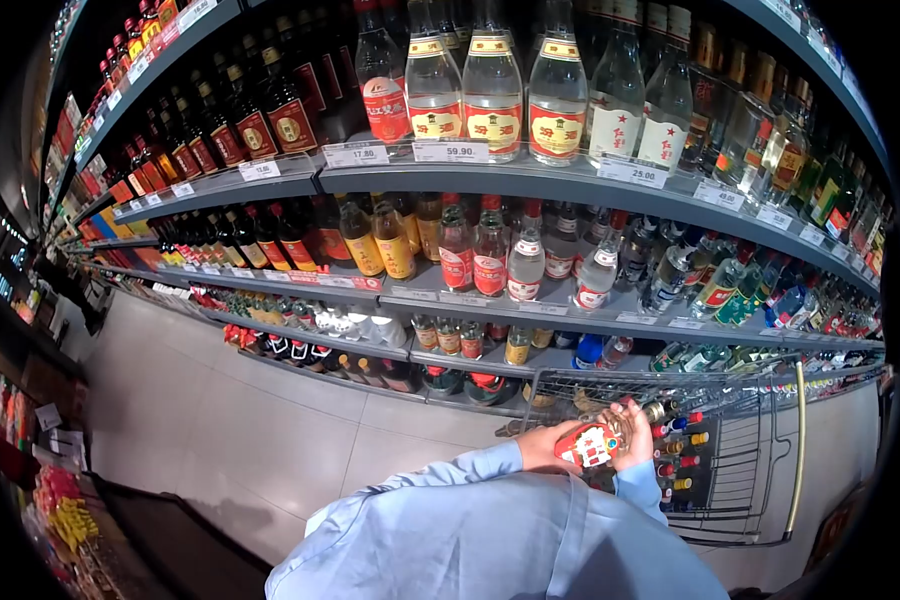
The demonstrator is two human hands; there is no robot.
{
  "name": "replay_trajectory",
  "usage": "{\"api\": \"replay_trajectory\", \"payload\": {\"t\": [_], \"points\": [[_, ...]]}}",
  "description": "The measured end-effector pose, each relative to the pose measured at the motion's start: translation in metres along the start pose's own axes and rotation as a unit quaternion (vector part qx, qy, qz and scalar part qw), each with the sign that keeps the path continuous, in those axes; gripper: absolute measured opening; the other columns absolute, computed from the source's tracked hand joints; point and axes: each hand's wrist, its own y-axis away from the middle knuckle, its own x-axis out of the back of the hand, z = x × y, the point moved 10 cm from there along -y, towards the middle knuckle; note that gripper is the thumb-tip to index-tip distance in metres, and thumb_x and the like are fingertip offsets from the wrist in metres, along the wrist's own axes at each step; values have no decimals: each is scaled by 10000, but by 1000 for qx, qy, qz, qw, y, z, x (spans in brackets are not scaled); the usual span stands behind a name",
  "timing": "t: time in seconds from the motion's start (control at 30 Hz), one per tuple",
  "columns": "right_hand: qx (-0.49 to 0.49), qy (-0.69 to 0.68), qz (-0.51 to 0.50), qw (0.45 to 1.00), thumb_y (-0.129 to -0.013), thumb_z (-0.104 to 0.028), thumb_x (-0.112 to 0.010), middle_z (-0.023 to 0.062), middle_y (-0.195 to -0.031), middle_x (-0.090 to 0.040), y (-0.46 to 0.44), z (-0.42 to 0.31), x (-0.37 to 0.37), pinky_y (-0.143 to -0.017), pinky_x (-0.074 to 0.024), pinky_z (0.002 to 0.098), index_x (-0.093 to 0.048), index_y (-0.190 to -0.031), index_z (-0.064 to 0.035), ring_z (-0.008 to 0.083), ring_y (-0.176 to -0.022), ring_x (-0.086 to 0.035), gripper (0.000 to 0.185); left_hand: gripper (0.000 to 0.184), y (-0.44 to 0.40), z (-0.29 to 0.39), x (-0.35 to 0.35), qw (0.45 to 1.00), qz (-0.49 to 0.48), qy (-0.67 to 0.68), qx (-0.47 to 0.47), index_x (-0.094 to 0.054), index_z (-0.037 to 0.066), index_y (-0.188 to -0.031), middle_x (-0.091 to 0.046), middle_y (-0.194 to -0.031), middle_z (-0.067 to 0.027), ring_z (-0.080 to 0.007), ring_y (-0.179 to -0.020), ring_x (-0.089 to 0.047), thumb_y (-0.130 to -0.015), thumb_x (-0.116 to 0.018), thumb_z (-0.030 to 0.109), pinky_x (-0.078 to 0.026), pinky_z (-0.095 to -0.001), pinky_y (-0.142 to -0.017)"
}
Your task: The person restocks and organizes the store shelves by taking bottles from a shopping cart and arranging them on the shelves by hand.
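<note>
Both of my hands are closed around a bottle [590, 446] with a red and white label, held in front of my chest. My left hand [545, 446] grips it at its left side. Fingers of my right hand [635, 436] wrap its other side, hiding part of the glass. Just beyond and below the hands is a wire shopping cart [747, 452]. Several bottles [682, 462] with red, yellow and blue caps lie in it. Whether the gold cap [654, 411] beside my right hand belongs to the held bottle, I cannot tell.
Ahead stands a shelf unit [540, 182] with rows of liquor bottles and price tags. Clear bottles [491, 95] with yellow and red labels fill its upper level. Tiled floor [240, 420] runs off to the left. Packaged goods [65, 520] stand at lower left.
</note>
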Motion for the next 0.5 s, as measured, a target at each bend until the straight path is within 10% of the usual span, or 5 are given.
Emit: {"api": "replay_trajectory", "payload": {"t": [0.17, 0.37, 0.5], "points": [[2, -20, 4, 1000, -841, -300, -546, 82, -890, -599, 3, -2, 3, -744, -478, 376, -556, -849, -53, 245, -808, -585, 246, 652, -11, -36, -4, 990, -1, 119, 70, -360, 31, -1300, -468, -1242, -171, -242, -1143, -458, -917, -145, 513, -323, -299, -975], [122, -65, -24, 990, -874, -202, -514, 112, -875, -594, 30, -64, -23, -804, -478, 394, -485, -883, -71, 256, -875, -579, 135, 895, -21, -6, 19, 866, 53, 496, 10, -431, -22, -1219, -532, -1150, -191, -261, -1133, -470, -798, -147, 714, -314, -364, -1002], [190, -112, -67, 973, -894, -207, -477, 85, -843, -576, 58, -112, -40, -823, -470, 382, -477, -891, -100, 247, -934, -566, 106, 830, -24, -53, 33, 660, 155, 732, 70, -456, -35, -1183, -503, -1172, -238, -351, -1089, -489, -825, -181, 661, -321, -438, -997]]}}
